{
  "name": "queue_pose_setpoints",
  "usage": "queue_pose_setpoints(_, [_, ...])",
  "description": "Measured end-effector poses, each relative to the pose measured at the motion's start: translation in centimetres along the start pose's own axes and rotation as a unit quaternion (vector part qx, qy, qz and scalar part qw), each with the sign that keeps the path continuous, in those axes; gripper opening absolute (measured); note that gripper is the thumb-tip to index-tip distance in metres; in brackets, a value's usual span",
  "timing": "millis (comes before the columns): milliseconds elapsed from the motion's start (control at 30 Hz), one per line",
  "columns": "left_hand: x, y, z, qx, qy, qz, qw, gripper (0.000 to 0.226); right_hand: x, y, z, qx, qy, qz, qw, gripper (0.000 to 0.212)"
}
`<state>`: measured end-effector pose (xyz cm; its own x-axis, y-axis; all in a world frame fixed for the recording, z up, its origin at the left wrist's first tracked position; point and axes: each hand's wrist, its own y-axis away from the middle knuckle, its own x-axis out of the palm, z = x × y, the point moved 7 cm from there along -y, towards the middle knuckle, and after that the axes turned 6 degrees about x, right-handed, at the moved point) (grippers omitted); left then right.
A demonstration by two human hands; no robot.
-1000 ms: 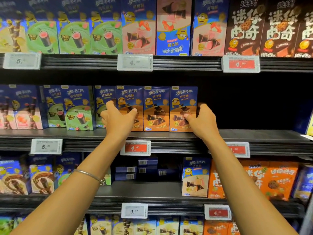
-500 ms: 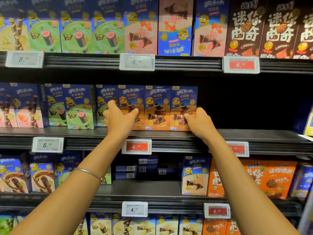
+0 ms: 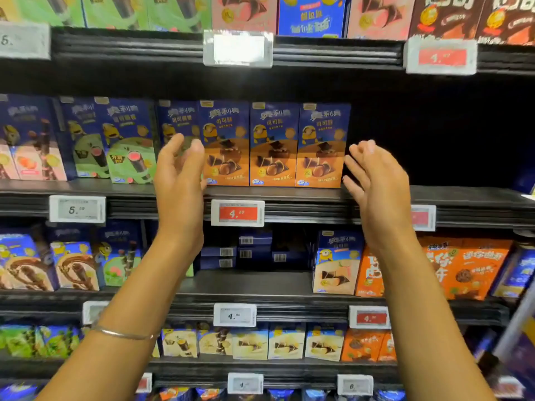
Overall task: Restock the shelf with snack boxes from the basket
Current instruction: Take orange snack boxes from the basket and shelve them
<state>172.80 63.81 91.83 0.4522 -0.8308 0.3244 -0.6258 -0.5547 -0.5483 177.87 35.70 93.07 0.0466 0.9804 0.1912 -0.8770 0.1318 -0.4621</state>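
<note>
Shop shelf (image 3: 463, 198), middle tier: three orange snack boxes (image 3: 273, 144) upright, side by side at front edge, faces out for display. Left hand (image 3: 179, 175), right hand (image 3: 376, 180) flank row, fingers loose, gripping nothing. Basket unseen.

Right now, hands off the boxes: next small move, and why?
Probably pull both hands back to fetch another box. The left hand and right hand are open, holding nothing; the three orange boxes stand upright in line; the shelf right of them is dark and unfilled.
</note>
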Motion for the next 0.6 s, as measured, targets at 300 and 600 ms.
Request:
queue_pose_setpoints(300, [-7.9,17.3,11.5,-0.11,0.112,0.01,0.987,0.051,-4.4,13.6,-14.4,0.198,-0.075,0.03,0.977,0.052])
queue_pose_setpoints(600, [-18.6,43.6,33.0,-0.603,-0.083,0.036,0.793,0.049,-12.0,36.7,-36.9,0.599,0.162,0.001,0.784,0.027])
